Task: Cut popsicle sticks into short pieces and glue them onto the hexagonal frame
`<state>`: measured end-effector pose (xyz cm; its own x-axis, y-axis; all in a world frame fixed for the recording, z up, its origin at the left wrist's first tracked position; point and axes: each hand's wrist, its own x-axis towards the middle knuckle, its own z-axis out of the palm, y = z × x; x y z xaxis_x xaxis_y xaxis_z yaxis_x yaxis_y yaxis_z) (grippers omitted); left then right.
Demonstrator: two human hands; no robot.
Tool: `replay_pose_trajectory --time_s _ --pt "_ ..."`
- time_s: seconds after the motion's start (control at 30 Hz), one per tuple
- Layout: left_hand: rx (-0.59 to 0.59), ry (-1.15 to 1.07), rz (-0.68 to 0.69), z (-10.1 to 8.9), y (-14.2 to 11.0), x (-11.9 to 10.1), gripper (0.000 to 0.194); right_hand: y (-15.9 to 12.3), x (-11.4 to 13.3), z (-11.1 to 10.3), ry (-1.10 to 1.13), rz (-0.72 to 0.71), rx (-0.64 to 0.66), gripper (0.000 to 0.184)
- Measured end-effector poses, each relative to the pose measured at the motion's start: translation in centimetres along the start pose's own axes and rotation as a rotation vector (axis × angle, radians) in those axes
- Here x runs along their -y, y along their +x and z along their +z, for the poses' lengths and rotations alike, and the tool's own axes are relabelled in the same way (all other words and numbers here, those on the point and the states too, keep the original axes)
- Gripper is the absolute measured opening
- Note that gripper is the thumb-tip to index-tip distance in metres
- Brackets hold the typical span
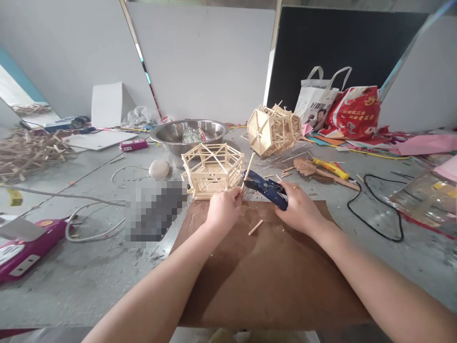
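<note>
Pinched in my left hand [225, 207] is a thin wooden stick [249, 167], tilted upward. My right hand [298, 204] grips a blue tool [266, 186] that looks like pliers or cutters, its dark jaws pointing left, close against the stick. Whether the jaws touch the stick I cannot tell. Just behind my left hand stands an open six-sided frame [213, 169] built from wooden sticks. A short piece of stick [255, 227] lies on the brown board [278, 281] below my hands.
A metal bowl [162, 138] and a larger stick construction [271, 128] stand behind. On the right are a yellow-handled tool [332, 168], a black cable [374, 228] and bags [353, 114]. Leftward lie a purple power strip [32, 252], white cables and a stick pile [28, 152].
</note>
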<state>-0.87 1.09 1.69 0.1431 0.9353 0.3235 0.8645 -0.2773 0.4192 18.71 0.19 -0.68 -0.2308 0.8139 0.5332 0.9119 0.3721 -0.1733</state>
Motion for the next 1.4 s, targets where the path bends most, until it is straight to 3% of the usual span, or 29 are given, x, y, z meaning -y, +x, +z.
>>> replay_pose_trajectory --time_s 0.37,0.9,1.17,1.3,1.4 --pt "0.015 0.007 -0.024 -0.1 0.0 -0.3 0.019 -0.3 0.8 0.4 -0.019 -0.054 0.080 0.053" --pt "-0.005 -0.086 0.029 0.0 0.0 0.0 0.027 -0.1 1.5 -0.7 -0.076 0.035 0.269 0.041" --pt "0.099 -0.076 0.021 -0.6 0.2 -0.1 0.030 0.3 1.4 -2.8 0.113 0.126 0.518 0.022" --pt "0.190 -0.146 0.015 -0.7 0.4 -0.1 0.030 0.6 1.3 -4.1 0.264 0.173 0.649 0.028" --pt "0.232 -0.180 0.006 -0.9 0.4 -0.2 0.029 0.8 1.3 -4.5 0.313 0.197 0.731 0.022"
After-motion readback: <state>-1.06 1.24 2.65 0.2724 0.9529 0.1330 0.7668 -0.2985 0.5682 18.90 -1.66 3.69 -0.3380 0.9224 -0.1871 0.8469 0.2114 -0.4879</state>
